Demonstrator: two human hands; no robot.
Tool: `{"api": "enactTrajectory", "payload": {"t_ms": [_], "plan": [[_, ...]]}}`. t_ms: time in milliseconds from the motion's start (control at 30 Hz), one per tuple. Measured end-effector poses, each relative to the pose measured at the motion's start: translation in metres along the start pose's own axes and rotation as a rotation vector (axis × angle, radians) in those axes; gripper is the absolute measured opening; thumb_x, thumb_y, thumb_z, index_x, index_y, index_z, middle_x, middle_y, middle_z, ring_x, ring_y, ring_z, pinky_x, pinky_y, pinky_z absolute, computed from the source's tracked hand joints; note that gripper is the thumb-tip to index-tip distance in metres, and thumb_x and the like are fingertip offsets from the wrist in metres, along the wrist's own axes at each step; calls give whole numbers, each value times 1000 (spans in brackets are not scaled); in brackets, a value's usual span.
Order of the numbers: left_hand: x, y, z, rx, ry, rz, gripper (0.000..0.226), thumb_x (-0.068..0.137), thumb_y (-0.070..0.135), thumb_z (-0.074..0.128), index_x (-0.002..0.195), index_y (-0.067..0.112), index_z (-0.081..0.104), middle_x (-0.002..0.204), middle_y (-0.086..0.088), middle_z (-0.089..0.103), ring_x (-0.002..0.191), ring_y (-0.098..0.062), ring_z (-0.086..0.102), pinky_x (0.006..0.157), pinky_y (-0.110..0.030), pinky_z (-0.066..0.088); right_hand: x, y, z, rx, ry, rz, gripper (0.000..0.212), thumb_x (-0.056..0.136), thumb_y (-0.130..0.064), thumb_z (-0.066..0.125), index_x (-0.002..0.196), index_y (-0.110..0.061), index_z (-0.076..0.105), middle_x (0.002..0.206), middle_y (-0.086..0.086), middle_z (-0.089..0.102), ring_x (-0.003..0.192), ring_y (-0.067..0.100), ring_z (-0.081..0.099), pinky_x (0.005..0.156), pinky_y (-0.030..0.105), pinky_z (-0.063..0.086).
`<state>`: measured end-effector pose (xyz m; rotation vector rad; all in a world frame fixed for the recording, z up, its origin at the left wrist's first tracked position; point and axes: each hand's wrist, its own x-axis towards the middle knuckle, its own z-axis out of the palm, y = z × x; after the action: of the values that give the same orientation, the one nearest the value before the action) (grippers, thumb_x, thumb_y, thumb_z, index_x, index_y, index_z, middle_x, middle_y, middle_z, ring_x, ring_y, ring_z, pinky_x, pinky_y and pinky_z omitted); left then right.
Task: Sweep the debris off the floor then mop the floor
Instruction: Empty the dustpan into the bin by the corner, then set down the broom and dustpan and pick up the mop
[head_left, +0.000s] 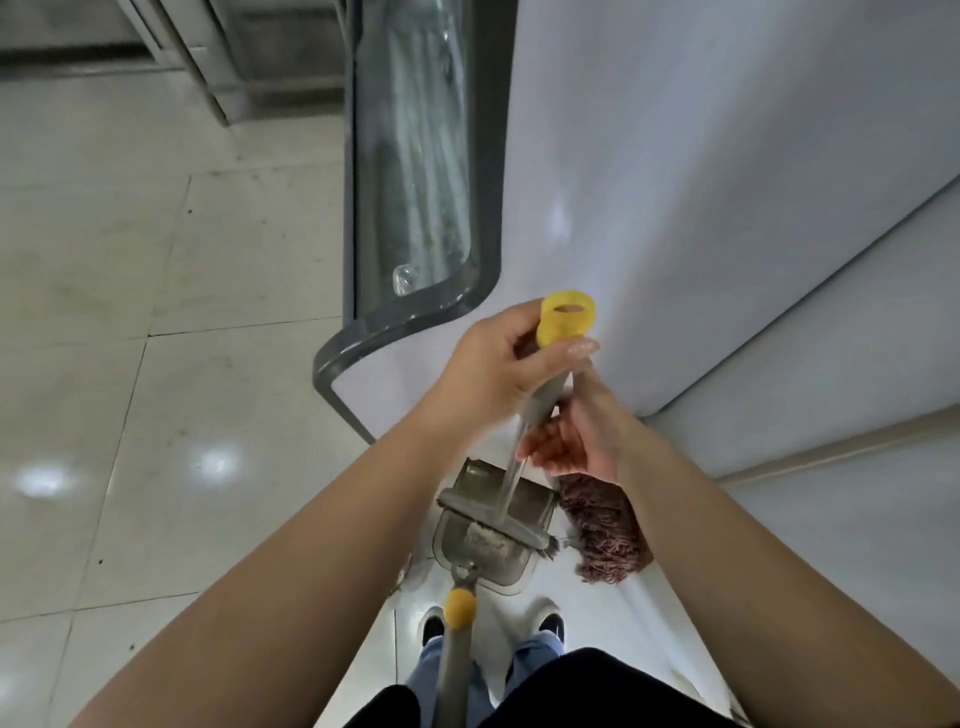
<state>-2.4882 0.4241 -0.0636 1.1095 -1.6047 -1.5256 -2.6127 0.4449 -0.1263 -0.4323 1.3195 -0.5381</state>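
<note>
- Floor (156, 322): pale glossy tiles with thin dark joints fill the left side, with a few small dark specks scattered on them and bright light reflections near the left edge.
- Cabinet base (208, 67): a grey metal unit stands at the far left corner of the floor, blurred.
- Glass-fronted case (415, 156): a dark-framed curved glass panel stands upright in the middle, its lower corner rounding down to the floor.
- Dustpan handle (457, 649): a grey pole with a yellow collar rises toward the camera from the dustpan, leaning against the person's body between the two forearms; neither hand touches it.
- Dustpan (493, 551): a grey pan sits on the floor just in front of the person's shoes, with pale dust and fluff inside.
- Left hand (498, 374): its fingers are curled round the top of the broom handle, just below the yellow cap, thumb lying across the pole.
- Broom (540, 395): its grey handle with a yellow ring-shaped cap runs steeply down to a flat grey head, which rests across the dustpan's mouth.
- Right hand (576, 441): lower on the same handle, palm turned up and fingers loosely curved beside the pole; whether it truly grips the pole cannot be told.
- Mop head (608, 535): a bundle of reddish-brown strands lies on the floor just to the right of the dustpan, touching the base of the white appliance.
- White appliance (727, 208): a large smooth white body fills the right side.
</note>
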Motion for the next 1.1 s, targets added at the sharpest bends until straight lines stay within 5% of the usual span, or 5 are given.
{"api": "enactTrajectory", "payload": {"t_ms": [233,367,733,967,1100], "plan": [[31,25,-14,127,336,19,45,79,45,65,86,0,63,93,-25,65,80,-35,63,79,-51,52,-12,-15,12,-232,35,-509,25,88,-62,38,105,-49,50,95,-34,58,96,-9,54,81,13,41],[44,3,-23,3,392,-146,21,79,37,70,84,23,55,86,-11,70,80,-16,67,80,-44,56,15,-26,26,-396,34,-519,24,99,-41,38,119,-34,48,114,-8,56,114,9,50,82,14,35],[81,-61,-83,-130,429,-99,10,93,35,51,91,33,61,93,17,65,85,6,61,74,-10,47,117,-51,59,-391,314,-418,45,93,-57,35,76,-23,59,75,-5,58,76,13,52,71,22,43],[95,-129,-91,-83,265,-193,25,96,48,30,95,51,55,103,27,58,109,3,52,100,-26,36,170,-49,56,-201,229,-540,58,90,-62,33,117,-21,65,107,-6,67,107,14,58,92,25,44],[95,-161,-96,-128,326,-211,27,98,44,29,99,39,55,107,15,59,107,-4,53,96,-28,40,186,-29,57,-129,265,-571,43,90,-62,35,82,-39,70,87,-19,71,89,-4,63,78,13,47]]}}
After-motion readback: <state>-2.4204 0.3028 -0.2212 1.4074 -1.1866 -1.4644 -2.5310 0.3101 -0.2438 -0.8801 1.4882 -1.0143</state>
